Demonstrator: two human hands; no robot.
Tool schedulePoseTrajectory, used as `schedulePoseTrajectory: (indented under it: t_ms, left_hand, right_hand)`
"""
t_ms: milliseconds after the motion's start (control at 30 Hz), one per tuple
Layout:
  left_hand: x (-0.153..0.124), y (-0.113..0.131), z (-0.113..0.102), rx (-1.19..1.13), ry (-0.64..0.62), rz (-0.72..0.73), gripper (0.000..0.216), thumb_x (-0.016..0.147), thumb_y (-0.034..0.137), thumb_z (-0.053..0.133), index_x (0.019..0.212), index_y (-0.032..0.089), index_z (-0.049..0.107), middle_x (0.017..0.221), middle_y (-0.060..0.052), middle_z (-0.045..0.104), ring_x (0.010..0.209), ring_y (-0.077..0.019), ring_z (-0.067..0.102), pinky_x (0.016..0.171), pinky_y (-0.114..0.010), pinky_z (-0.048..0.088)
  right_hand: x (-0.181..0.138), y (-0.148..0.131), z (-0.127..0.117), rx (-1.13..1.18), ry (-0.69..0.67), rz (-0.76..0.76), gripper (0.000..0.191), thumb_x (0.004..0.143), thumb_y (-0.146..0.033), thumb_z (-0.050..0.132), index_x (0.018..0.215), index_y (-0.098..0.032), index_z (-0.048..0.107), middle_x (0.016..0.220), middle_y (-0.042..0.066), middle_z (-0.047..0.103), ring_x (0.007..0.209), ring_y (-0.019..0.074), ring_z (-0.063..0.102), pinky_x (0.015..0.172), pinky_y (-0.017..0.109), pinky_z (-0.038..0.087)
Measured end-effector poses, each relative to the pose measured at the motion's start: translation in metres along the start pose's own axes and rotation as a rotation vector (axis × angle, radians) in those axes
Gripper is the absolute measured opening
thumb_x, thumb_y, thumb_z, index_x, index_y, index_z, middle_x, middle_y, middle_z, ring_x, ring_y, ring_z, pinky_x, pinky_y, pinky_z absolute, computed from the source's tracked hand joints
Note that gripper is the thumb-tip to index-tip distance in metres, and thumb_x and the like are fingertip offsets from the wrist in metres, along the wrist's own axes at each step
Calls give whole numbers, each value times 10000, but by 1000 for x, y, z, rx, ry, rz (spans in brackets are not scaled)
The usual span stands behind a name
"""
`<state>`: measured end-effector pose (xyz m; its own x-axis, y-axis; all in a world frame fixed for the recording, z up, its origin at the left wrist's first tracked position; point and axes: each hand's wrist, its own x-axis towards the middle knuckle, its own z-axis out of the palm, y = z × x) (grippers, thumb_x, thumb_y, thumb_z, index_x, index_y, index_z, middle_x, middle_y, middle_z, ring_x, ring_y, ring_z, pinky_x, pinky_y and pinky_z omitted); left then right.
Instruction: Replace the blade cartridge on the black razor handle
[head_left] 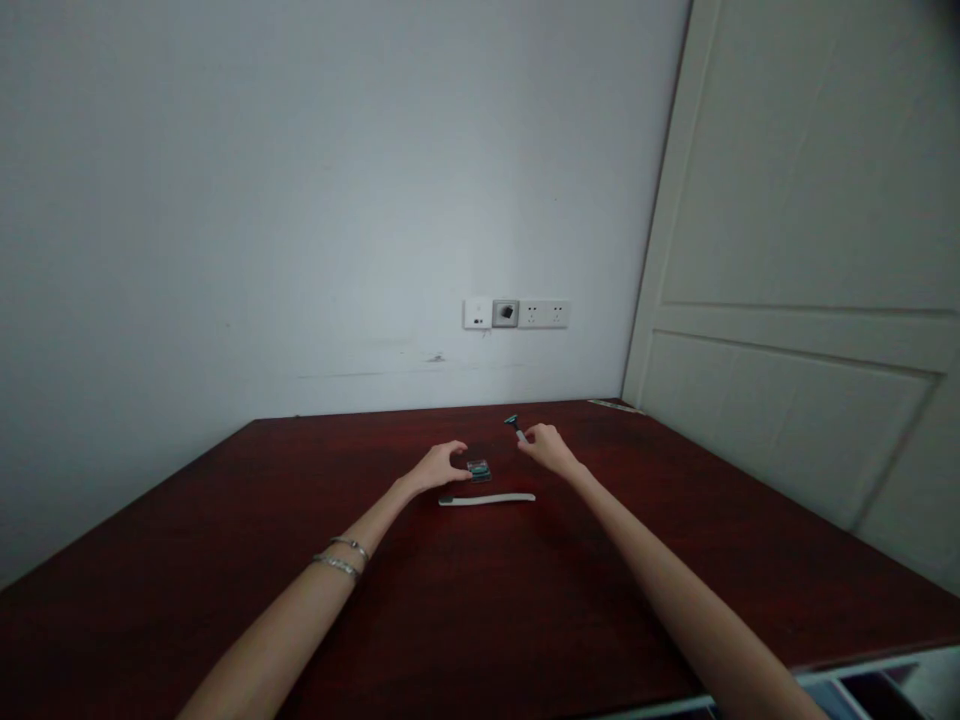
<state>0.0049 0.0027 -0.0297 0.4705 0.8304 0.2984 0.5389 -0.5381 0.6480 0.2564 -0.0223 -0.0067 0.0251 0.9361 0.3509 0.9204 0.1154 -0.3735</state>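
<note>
Head view: the fingers of the right hand (551,448) pinch the razor (515,427) by its handle, blade beyond their tips; those of the left hand (435,469) are spread beside the clear case (479,470) on the desk (465,610). Steadying the case by its edges seems safest

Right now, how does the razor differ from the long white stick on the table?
The razor is held in the right hand, while the white stick lies on the table, untouched. The razor has a dark head set across its pale handle; the white stick is one slim strip with a dark left end. Both have a pale section and a darker end.
</note>
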Motion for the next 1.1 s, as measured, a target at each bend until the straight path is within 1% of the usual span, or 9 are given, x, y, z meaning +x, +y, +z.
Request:
schedulePoseTrajectory:
  t_ms: [167, 300, 467, 633, 800, 933, 1100]
  left_hand:
    - [6, 3, 7, 12, -95, 13, 600, 561, 313, 725, 1123, 167, 574, 1079, -92, 634, 986, -224, 593, 889, -306, 424]
    - [6, 5, 12, 55, -111, 32, 581, 575, 299, 702, 1122, 156, 570, 1064, -90, 634, 967, -220, 597, 869, -293, 428]
    - [5, 10, 12, 90, -100, 20, 547, 591, 269, 676, 1112, 139, 573, 1035, -94, 639, 933, -213, 606, 850, -280, 432]
    - [5, 10, 11, 89, -103, 34, 552, 584, 265, 683, 1111, 148, 571, 1027, -84, 637, 925, -212, 602, 845, -279, 431]
    - [8, 7, 12, 108, -120, 44, 552, 592, 253, 677, 1118, 138, 558, 1007, -71, 637, 916, -201, 596, 852, -277, 425]
    - [10, 5, 14, 114, -121, 47, 531, 604, 234, 668, 1116, 153, 552, 999, -55, 637, 895, -183, 596, 845, -269, 428]
    - [11, 7, 16, 104, -123, 61, 518, 608, 239, 672, 1104, 157, 548, 998, -54, 633, 884, -177, 593, 838, -267, 425]
  right_hand:
    - [-5, 45, -6, 17, -4, 56, 249, 727, -267, 558, 821, -101, 718, 773, 125, 696, 730, 198, 634, 607, 217, 379]
    - [-11, 65, -5, 23, -23, 75, 248, 728, -263, 551, 816, -101, 716, 772, 118, 694, 713, 192, 633, 594, 216, 382]
    - [-18, 74, -7, 20, -36, 78, 239, 734, -258, 549, 815, -105, 714, 787, 117, 695, 722, 187, 632, 614, 211, 392]
    - [-21, 83, -9, 3, -55, 119, 234, 739, -250, 548, 833, -111, 712, 799, 123, 696, 729, 189, 638, 618, 207, 397]
    - [-25, 93, -9, -37, -68, 158, 247, 741, -252, 549, 875, -121, 711, 874, 137, 696, 819, 212, 642, 678, 215, 407]
    - [-27, 97, -7, -51, -79, 158, 260, 741, -246, 543, 907, -133, 707, 930, 135, 691, 885, 227, 634, 719, 224, 412]
    - [-27, 97, -4, -45, -62, 146, 271, 740, -247, 533, 922, -141, 703, 933, 132, 691, 895, 240, 635, 742, 240, 420]
